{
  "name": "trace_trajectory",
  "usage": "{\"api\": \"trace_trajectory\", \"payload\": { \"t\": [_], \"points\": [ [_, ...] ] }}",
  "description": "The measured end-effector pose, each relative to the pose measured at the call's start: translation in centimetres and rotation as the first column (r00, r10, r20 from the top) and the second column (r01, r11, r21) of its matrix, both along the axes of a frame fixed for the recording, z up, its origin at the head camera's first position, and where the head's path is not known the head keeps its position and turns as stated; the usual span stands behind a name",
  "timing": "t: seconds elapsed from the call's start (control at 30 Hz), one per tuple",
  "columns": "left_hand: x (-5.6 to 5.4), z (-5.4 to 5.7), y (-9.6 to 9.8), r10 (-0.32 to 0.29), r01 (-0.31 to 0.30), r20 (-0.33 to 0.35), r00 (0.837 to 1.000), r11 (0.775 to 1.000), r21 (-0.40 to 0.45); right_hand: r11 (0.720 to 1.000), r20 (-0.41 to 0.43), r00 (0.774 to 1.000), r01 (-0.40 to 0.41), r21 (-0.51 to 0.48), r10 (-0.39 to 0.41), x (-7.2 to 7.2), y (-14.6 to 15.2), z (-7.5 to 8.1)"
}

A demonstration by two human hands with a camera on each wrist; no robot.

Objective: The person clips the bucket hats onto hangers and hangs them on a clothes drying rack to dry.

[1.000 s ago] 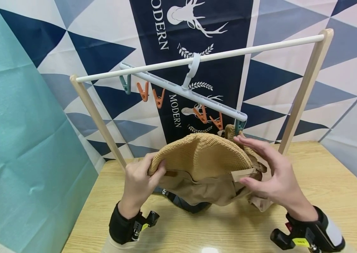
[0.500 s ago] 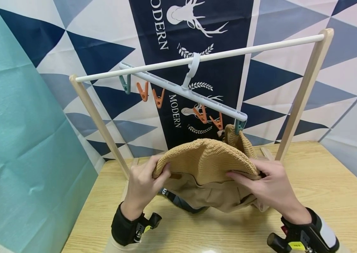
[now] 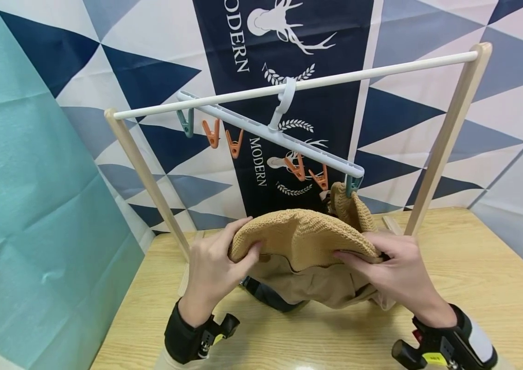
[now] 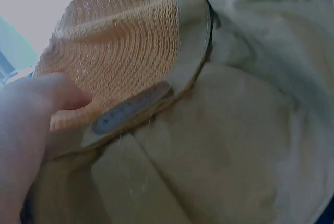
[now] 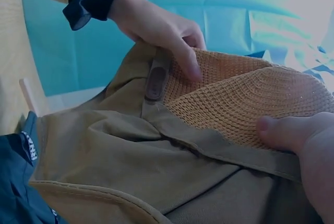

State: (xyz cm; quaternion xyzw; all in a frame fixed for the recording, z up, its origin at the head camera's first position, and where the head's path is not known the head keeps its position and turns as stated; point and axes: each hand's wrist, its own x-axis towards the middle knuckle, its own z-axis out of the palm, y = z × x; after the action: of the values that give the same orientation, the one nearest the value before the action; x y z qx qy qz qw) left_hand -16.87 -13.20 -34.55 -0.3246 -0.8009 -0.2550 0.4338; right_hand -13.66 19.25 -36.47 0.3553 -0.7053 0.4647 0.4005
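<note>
A hat with a tan woven crown (image 3: 305, 236) and khaki cloth (image 3: 326, 288) spreads between my hands, its woven inside facing me. My left hand (image 3: 217, 259) pinches the left edge, thumb inside the weave. My right hand (image 3: 395, 272) pinches the right edge, thumb also inside. An oval label (image 5: 156, 80) sits on the inner band beside my left hand. Behind the hat, another tan woven piece (image 3: 358, 210) hangs from a green clip (image 3: 353, 184) at the hanger's right end; how the two join is hidden.
A pale blue hanger (image 3: 270, 132) hooks over the white rail (image 3: 224, 96) of a wooden-legged rack. Several orange clips (image 3: 235, 144) and another green clip (image 3: 187, 122) hang from it. A dark item with white lettering (image 3: 270, 295) lies on the wooden table (image 3: 317, 339) under the hat.
My right hand has gone from spread fingers beside the hat to pinching its right edge. My left hand has shifted slightly right, and the woven part sits lower.
</note>
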Motion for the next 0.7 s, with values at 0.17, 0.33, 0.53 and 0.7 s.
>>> {"api": "trace_trajectory", "payload": {
  "t": [0.17, 0.33, 0.53, 0.7],
  "points": [
    [-0.06, -0.28, 0.61, -0.008, 0.007, -0.051, 0.999, 1.000, -0.025, 0.999, -0.012, 0.999, 0.037, 0.015, -0.037, 0.06, -0.05, -0.10],
    [-0.12, -0.39, 0.72, -0.047, 0.047, -0.071, 0.996, 0.999, -0.002, 0.999, 0.008, 0.999, 0.035, -0.008, -0.035, 0.03, 0.26, -0.09],
    [-0.11, -0.32, 0.46, -0.077, 0.079, -0.073, 0.994, 0.997, 0.018, 0.991, 0.074, 0.990, 0.127, -0.043, -0.123, 0.26, 0.35, 0.17],
    [-0.10, -0.16, -0.02, -0.080, 0.084, -0.080, 0.994, 0.995, 0.049, 0.963, 0.218, 0.946, 0.260, -0.076, -0.238, 0.75, 0.36, 0.63]
  ]
}}
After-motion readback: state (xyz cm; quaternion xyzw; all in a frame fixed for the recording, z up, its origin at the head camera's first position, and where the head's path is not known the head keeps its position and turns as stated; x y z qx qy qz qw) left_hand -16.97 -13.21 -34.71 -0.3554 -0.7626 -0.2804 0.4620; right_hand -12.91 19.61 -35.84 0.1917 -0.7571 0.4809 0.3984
